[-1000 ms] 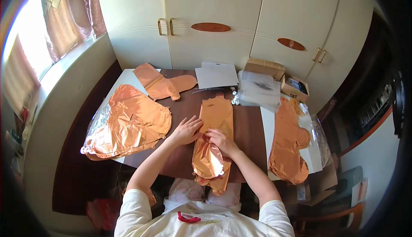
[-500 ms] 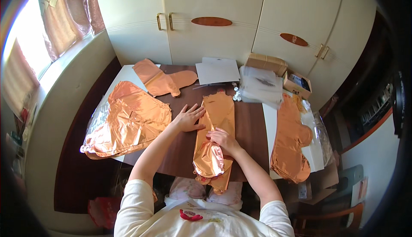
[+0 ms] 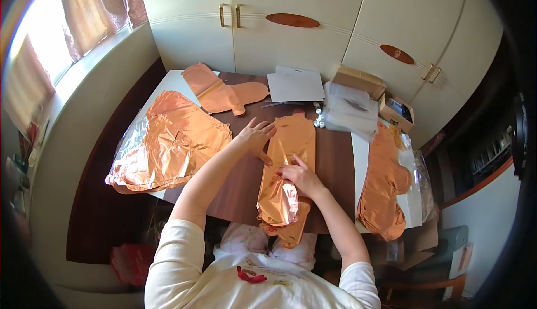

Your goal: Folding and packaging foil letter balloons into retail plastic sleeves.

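A flat, uninflated copper-coloured foil balloon (image 3: 295, 135) lies lengthwise in front of me, its near part folded over and crumpled. At its left edge my left hand (image 3: 257, 140) is open, fingers spread, thumb against the foil. My right hand (image 3: 303, 177) is closed on the folded part, its index finger stretched out and the other fingers bent where the creases gather. Below the fold, the balloon's near end overhangs the table edge.
More flat foil balloons lie around: a large creased stack (image 3: 176, 146) at left, one balloon (image 3: 224, 93) far left, others (image 3: 383, 186) at right. Behind are white sheets (image 3: 296, 85), clear plastic bags (image 3: 349, 110), small white pieces (image 3: 319, 117) and an open box (image 3: 396, 113) on the table (image 3: 335, 158).
My left hand has lifted its fingers slightly and moved up along the balloon's edge. My right index finger has stretched out over the foil. The whole view has shifted a little.
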`<action>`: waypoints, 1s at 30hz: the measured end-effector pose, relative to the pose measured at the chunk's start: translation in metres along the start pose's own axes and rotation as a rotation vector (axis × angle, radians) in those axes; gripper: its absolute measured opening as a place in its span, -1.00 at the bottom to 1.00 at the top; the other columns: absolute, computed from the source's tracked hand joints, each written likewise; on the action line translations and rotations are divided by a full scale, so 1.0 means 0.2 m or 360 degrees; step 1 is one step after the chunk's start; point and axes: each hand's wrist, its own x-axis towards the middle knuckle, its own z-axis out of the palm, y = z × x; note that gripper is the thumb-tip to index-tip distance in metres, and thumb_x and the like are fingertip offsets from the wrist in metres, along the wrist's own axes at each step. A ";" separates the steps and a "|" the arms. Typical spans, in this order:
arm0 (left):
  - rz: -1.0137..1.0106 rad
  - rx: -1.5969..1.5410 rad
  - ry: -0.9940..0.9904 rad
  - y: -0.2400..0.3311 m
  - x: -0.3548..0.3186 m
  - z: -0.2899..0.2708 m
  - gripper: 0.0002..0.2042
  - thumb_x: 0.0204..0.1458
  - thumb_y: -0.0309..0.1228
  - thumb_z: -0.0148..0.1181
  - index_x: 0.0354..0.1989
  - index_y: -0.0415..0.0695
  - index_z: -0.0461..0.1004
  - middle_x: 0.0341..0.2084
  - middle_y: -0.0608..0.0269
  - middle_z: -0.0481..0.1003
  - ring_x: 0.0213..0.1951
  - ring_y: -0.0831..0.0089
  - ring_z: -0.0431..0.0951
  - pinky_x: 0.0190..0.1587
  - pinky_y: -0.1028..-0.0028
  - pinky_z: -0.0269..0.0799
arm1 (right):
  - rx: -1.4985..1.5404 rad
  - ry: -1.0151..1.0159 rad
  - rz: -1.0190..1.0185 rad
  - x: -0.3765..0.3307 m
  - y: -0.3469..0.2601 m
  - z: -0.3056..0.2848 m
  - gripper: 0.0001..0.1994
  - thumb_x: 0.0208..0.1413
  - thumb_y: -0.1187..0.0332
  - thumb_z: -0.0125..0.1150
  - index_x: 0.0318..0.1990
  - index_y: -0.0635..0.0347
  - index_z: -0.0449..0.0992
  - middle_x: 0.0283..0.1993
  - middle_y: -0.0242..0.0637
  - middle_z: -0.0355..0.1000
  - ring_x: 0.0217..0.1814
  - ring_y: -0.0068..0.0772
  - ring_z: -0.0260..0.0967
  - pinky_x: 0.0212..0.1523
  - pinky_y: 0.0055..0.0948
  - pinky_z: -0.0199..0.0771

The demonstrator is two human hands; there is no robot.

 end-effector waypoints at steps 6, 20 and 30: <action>0.0021 -0.0121 0.0046 -0.03 -0.01 0.07 0.14 -0.38 0.37 0.16 0.33 -0.18 -0.06 0.32 0.10 -0.01 0.36 0.21 -0.08 0.31 0.03 -0.18 | 0.0050 -0.0060 0.0021 -0.04 0.00 0.01 -0.81 -0.03 0.42 0.15 -0.22 0.13 0.51 -0.05 -0.37 0.48 0.14 -0.43 0.34 0.28 -0.13 0.16; 0.0064 -0.0235 0.0284 0.01 -0.08 0.13 -0.25 0.02 0.25 -0.15 0.30 0.01 0.10 0.31 0.22 0.05 0.34 0.19 -0.02 0.30 0.06 -0.15 | 0.0113 0.0067 -0.0004 -0.05 -0.01 -0.01 -0.80 0.08 0.37 0.04 -0.16 0.15 0.51 0.01 -0.34 0.46 0.15 -0.44 0.34 0.22 -0.22 0.25; 0.0041 -0.0330 0.0320 0.02 -0.15 0.14 -0.25 0.07 0.24 -0.23 0.31 -0.05 0.05 0.30 0.21 0.07 0.34 0.17 -0.04 0.31 0.09 -0.17 | 0.0071 0.0560 0.0722 0.00 0.22 -0.07 -0.64 0.00 0.42 0.05 0.01 0.27 0.36 0.08 -0.04 0.34 0.14 0.00 0.27 0.17 -0.19 0.26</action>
